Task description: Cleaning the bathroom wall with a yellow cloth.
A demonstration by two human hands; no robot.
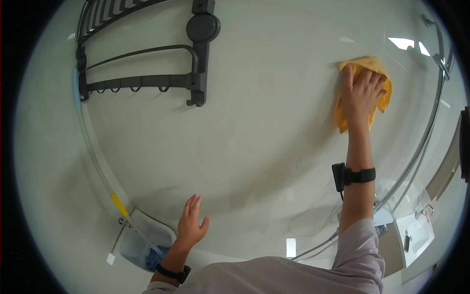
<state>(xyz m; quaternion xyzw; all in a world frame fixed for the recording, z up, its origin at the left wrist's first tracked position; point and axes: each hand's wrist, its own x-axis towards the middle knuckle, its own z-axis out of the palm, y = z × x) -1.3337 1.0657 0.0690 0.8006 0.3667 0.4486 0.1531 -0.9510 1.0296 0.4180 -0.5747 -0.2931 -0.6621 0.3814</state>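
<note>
A yellow cloth (386,98) lies against the pale, glossy wall (264,122) at the upper right. My right hand (363,93) holds it there, palm down on it with the fingers lying along the cloth. One lower corner of the cloth hangs down beside my wrist. At the lower left, my left hand (192,224) is raised with nothing in it, fingers stretched out and thumb apart. It is nearest to a white mop basin (128,245), where a mop (119,204) with a yellow sleeve on its pole stands with its blue head inside.
A dark grey towel rack (199,63) with hooks is fixed to the wall at the upper left. Along the right side runs a curved metal shower hose (425,139). A white washbasin (413,235) with a tap stands at the lower right.
</note>
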